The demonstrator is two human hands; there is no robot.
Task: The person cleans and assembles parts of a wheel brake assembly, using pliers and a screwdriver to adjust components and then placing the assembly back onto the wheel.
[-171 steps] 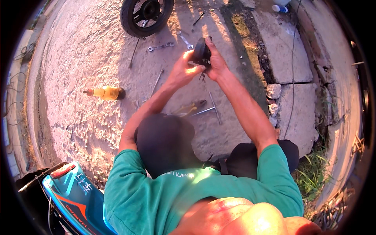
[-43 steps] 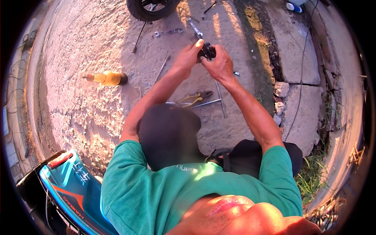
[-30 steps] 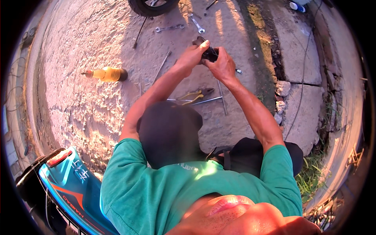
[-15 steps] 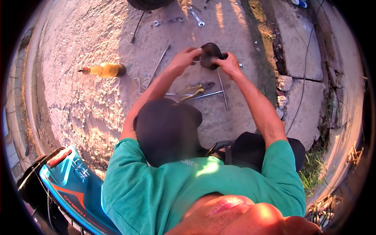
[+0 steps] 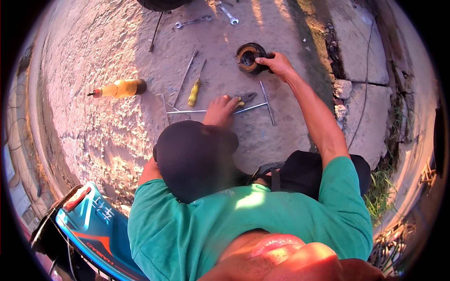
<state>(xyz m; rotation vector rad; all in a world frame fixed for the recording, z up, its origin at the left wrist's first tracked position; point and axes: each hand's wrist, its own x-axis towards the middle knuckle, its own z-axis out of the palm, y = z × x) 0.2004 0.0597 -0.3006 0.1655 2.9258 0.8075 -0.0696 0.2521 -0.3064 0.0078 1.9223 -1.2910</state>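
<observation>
My right hand grips a round black part by its right edge, ahead of me. My left hand covers the pliers, closed or not I can't tell, between screwdriver and T-handled wrench. Cracked slabs edge the concrete rightward.

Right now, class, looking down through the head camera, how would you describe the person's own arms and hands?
The left hand and right hand wear no gloves. Plain green short sleeves leave the right forearm and wrist bare; a dark trouser knee hides most of the left forearm.
</observation>
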